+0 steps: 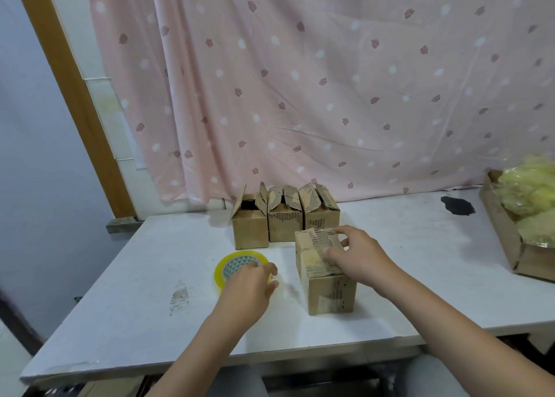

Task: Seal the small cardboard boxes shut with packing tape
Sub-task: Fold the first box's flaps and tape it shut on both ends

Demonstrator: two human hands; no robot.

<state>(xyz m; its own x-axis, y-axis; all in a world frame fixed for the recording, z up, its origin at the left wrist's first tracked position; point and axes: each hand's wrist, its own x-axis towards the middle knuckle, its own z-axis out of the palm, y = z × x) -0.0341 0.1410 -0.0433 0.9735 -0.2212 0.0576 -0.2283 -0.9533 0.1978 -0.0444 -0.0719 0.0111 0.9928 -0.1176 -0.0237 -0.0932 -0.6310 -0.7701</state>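
Small brown cardboard box (326, 272) mid-surface, flaps down under my right hand (359, 257), fingers spread, pressing. My left hand (250, 288) curls round yellow-rimmed packing tape roll (232, 266) just left.

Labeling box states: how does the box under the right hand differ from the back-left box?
The near box has flaps folded flat, with the right hand pressing on top; the back-left box has flaps standing open, untouched. The near one stands alone; the other sits in a row. Both are small brown cardboard.
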